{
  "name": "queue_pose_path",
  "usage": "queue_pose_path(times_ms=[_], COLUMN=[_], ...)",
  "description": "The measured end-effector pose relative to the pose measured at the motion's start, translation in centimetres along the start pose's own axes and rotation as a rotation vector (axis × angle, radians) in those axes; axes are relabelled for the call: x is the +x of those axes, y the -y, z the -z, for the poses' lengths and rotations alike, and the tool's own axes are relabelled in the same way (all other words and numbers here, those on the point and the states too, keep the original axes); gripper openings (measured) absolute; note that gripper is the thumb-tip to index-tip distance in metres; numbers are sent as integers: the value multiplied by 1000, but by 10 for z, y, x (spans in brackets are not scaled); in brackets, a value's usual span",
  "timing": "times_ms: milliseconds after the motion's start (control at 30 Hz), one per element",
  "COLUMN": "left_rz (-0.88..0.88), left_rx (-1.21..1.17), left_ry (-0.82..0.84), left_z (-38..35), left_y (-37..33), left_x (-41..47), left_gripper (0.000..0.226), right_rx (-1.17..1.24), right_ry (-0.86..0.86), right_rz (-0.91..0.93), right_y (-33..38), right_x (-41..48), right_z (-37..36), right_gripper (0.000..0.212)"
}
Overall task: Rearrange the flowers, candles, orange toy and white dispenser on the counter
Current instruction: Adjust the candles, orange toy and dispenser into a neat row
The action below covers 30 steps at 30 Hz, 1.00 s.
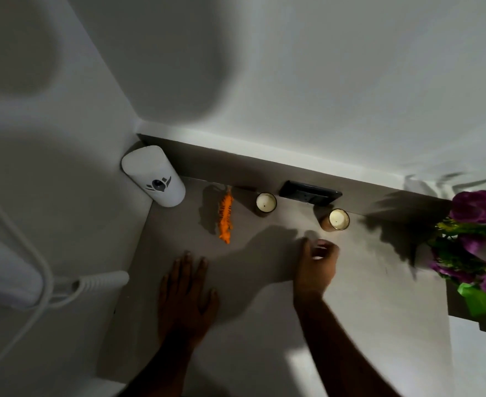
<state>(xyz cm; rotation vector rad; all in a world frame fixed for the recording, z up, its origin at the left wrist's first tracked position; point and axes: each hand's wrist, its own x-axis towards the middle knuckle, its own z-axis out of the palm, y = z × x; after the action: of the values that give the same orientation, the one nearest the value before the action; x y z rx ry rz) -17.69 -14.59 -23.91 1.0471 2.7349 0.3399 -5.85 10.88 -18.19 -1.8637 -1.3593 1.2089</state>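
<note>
While the left hand (pixel 186 293) lies flat on the tabletop (pixel 264 325), fingers spread and holding nothing, probably as a brace, the right hand (pixel 316 265) hovers with its grip loosely curled and empty, just short of the nearer candle (pixel 336 220). That candle looks like the likely next pick. The second candle (pixel 265 203) stands by the wall outlet (pixel 310 193), the orange toy (pixel 226 216) lies between it and the white dispenser (pixel 153 176), which sits tucked in the corner. The flowers (pixel 476 242) crowd the right edge. Open room lies mostly in the middle, near the hands.
</note>
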Motion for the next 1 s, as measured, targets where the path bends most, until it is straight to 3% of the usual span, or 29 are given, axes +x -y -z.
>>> queue_pose_path(times_ms=[67, 133, 200, 267, 400, 500, 1000], left_rz=[-4, 8, 23, 9, -14, -5, 0], left_rx=[-1, 12, 33, 46, 34, 18, -24], left_ry=[1, 15, 16, 2, -26, -15, 30], left_z=[-1, -1, -1, -2, -5, -5, 7], left_y=[0, -1, -3, -2, 2, 2, -5], left_x=[-1, -1, -1, -1, -4, -4, -2], left_gripper=[82, 80, 76, 74, 76, 76, 73], right_rx=[-127, -248, -368, -460, -446, -413, -458], right_ry=[274, 505, 636, 704, 682, 658, 579], right_rz=[136, 184, 199, 223, 235, 261, 322], right_y=[4, 17, 34, 45, 50, 50, 49], right_x=[-35, -57, -67, -72, -73, -76, -91], right_z=[-19, -42, -63, -82, -102, -112, -151], right_gripper=[21, 47, 78, 83, 57, 49, 61])
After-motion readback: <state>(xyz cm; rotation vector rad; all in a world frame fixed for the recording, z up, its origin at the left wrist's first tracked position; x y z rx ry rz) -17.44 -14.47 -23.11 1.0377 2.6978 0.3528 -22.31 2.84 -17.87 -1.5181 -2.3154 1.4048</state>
